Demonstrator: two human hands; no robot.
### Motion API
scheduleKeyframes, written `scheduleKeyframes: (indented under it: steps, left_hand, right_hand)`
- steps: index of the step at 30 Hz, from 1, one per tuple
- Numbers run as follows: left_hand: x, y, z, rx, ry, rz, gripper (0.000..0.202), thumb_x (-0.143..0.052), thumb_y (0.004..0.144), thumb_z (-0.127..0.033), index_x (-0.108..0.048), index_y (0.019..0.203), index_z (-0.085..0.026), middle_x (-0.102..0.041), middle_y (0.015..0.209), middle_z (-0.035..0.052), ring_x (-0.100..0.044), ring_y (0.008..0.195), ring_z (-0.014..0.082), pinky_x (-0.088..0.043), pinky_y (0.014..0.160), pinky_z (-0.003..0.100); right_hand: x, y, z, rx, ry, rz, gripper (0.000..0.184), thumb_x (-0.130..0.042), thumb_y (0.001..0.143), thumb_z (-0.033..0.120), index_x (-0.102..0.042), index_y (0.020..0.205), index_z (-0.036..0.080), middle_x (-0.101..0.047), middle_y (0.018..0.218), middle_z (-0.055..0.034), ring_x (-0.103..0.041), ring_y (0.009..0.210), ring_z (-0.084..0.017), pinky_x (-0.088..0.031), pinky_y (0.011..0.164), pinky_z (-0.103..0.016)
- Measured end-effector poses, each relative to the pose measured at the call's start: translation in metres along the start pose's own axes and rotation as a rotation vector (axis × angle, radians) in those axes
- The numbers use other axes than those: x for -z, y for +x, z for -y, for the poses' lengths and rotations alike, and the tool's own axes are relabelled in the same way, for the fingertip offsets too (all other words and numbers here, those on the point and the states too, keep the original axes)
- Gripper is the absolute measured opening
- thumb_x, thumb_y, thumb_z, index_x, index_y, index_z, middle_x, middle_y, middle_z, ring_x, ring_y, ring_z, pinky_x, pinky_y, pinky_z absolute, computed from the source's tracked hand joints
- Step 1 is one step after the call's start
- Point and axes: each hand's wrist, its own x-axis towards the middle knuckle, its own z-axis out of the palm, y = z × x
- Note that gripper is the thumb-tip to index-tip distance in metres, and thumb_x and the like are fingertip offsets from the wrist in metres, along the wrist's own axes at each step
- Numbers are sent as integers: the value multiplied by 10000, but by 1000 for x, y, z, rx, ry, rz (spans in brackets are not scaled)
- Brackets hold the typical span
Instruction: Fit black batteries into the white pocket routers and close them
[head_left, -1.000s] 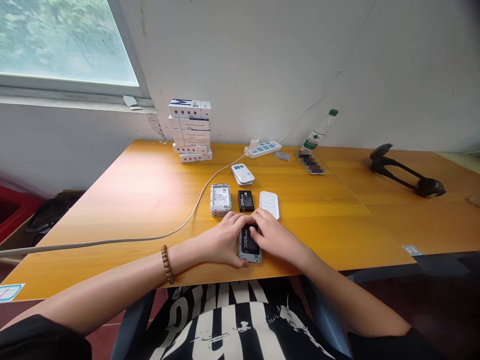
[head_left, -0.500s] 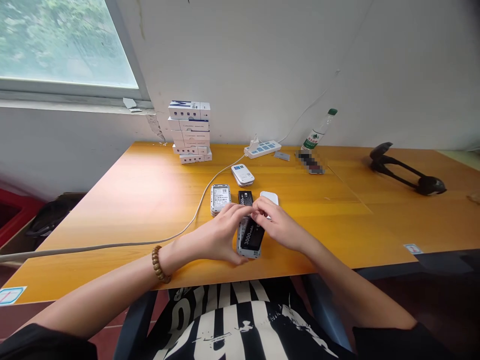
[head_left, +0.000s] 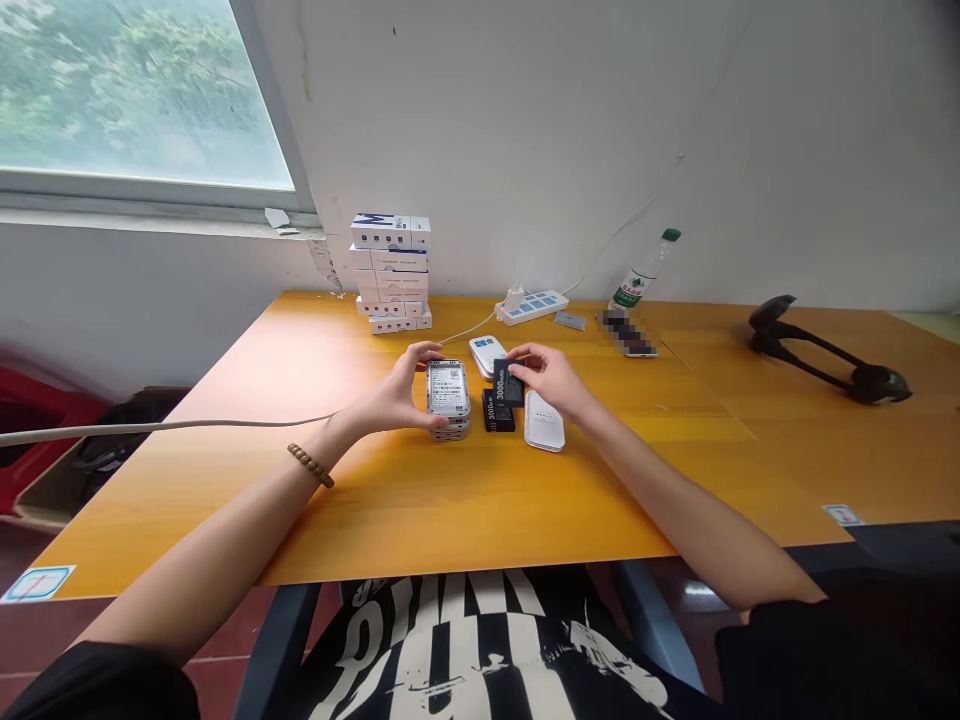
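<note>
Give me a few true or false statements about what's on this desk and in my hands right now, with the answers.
1. The left hand grips a stack of white devices. True.
2. The right hand holds a black 3000 mAh battery. True.
3. A bead bracelet is on the right wrist. False: it is on the left wrist.
4. A white cover lies on top of a second battery. False: it lies on the desk to that battery's right.
5. A pile of white boxes stands on the desk near the wall. True.
</note>
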Motion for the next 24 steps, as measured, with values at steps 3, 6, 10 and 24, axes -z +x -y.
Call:
scheduleKeyframes:
  steps: [3, 6, 10, 24]
  left_hand:
    - [2, 1, 14, 10, -10, 63, 1076, -992, 676, -486, -352, 1516, -280, -551, 1495, 194, -536, 1430, 423, -386, 1235, 701]
    - [1, 0, 19, 20, -21, 110, 1071, -986, 688, -493, -343, 1519, -290, -533, 1518, 197, -512, 1456, 430, -353, 1254, 718]
    - [0, -1, 21, 21, -32, 139, 1074, -975, 708, -482, -325, 1544, -305, -519, 1545, 192, -480, 1492, 434, -307, 1283, 725]
    - [1, -2, 22, -57, 21, 130, 1119, -992, 699, -446, -353, 1601, -274, -528, 1576, 237, -486, 1531, 439, -392, 1257, 708]
  right_hand:
    - [-5, 8, -23, -70, -106, 75, 144, -753, 817, 263, -726, 947, 208, -775, 900, -46, -725, 871, -231, -588, 840, -383]
    - [-12, 5, -35, -57, -198, 122, 140, -707, 860, 223, -740, 993, 197, -805, 972, -59, -749, 915, -233, -589, 888, -387]
    - [-13, -1, -33, -17, -436, 123, 155, -679, 929, 202, -773, 1051, 191, -821, 1092, -98, -762, 1021, -266, -580, 981, -429]
    - [5, -10, -23, 103, -711, 519, 792, -878, 796, 368, -605, 1524, 217, -571, 1593, -198, -526, 1480, -428, -414, 1231, -621]
